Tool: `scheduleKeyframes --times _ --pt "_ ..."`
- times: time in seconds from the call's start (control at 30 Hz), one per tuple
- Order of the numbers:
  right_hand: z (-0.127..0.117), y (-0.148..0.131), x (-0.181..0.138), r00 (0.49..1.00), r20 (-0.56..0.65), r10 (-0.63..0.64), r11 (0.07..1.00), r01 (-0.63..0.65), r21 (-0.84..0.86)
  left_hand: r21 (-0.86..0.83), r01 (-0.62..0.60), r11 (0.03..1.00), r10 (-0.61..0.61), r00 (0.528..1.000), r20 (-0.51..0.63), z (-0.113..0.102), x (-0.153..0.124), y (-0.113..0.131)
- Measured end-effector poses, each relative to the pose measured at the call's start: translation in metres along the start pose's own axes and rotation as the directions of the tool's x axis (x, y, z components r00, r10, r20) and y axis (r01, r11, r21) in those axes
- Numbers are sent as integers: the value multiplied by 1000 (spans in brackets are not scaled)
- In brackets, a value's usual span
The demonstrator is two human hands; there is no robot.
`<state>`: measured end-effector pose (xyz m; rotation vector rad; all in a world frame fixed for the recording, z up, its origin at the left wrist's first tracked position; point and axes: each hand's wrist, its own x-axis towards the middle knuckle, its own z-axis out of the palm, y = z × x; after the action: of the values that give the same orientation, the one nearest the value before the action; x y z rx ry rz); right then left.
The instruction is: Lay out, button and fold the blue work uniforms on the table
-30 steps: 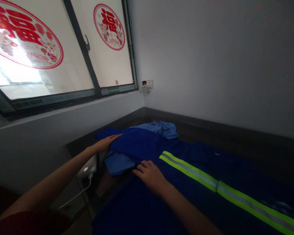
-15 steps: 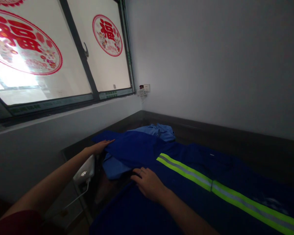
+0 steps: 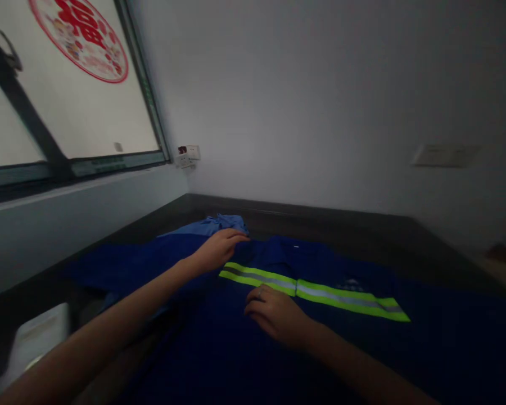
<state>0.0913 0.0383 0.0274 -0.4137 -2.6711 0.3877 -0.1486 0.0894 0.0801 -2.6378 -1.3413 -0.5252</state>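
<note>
A dark blue work jacket [image 3: 236, 332] lies spread out with its collar toward the wall. Across its chest runs a yellow-green reflective strip [image 3: 337, 298] with a grey centre line. My left hand [image 3: 221, 247] is over the shoulder at the strip's left end, fingers stretched out, holding nothing. Just below the strip, my right hand [image 3: 276, 315] rests on the chest, its fingers loosely bent and apart, a ring on one. Under and behind the left sleeve [image 3: 109, 261] shows a lighter blue garment [image 3: 202, 226].
The dark tabletop [image 3: 346, 225] meets a pale wall along its back edge. A white object [image 3: 42, 337], blurred, is at the lower left. On the wall are a socket [image 3: 193, 152] and a switch plate [image 3: 444, 156]. A window [image 3: 88, 112] with a red sticker is at left.
The view has turned to the right. My left hand has left the sleeve and moved right to the shoulder. My right hand has shifted right, close under the reflective strip.
</note>
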Motion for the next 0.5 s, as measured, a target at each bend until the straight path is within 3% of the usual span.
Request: scheduleKeyframes --times 0.07,0.13,0.3,0.4,0.5 --pt "-20 9 -42 987 -58 147 989 -147 0 -146 -115 983 112 993 -28 32 34 48" --pt "-38 18 -85 942 -135 307 951 -310 -2 -269 -181 946 179 983 -33 62 63 94" --pt "-75 38 -185 742 -314 593 750 -651 -121 -390 -217 895 242 970 16 121 122 195" --pt "-81 48 -228 621 -409 668 575 -780 -246 -342 -177 923 208 977 55 151 147 236" --pt "-75 56 -253 517 -401 756 410 -852 -324 -272 -103 957 137 985 109 177 159 253"
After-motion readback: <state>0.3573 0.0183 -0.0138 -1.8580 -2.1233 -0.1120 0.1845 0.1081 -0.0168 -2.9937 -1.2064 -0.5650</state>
